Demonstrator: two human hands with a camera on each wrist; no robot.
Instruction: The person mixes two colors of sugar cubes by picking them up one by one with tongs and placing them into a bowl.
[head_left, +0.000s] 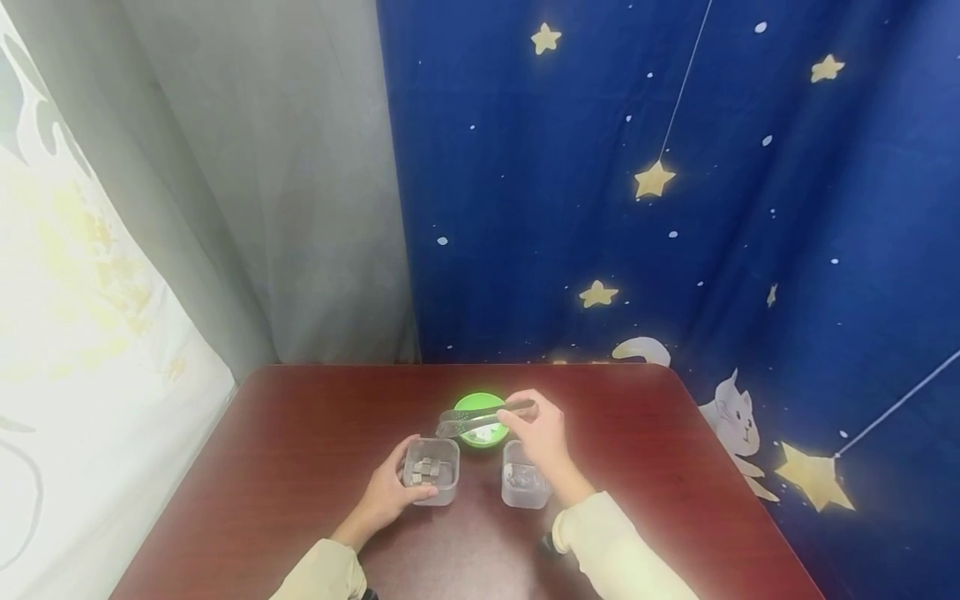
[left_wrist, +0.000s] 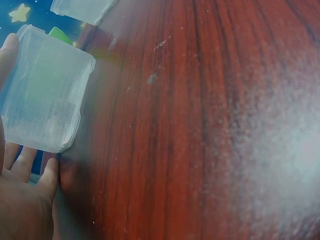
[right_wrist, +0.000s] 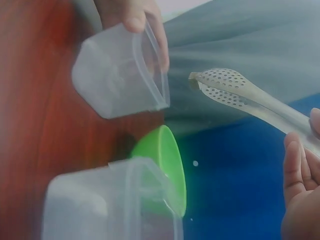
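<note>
My left hand (head_left: 386,493) holds a clear plastic container (head_left: 444,497) by its side, thumb at the near side and fingers round the far left. Small greyish-brown square pieces (head_left: 424,470) lie inside it. In my right hand (head_left: 547,435) is a pair of metal tongs (head_left: 459,427) with perforated ends, pointing left above a green bowl (head_left: 480,402). The right wrist view shows the tongs (right_wrist: 227,85) nearly closed, with a small brownish piece (right_wrist: 193,80) at their tips. White bits show in the bowl.
A second clear container (head_left: 525,498) stands on the right, below my right hand, with something pale inside. The dark red table (head_left: 337,400) reaches to a grey curtain (head_left: 315,208) and a blue star-patterned curtain (head_left: 525,208) behind.
</note>
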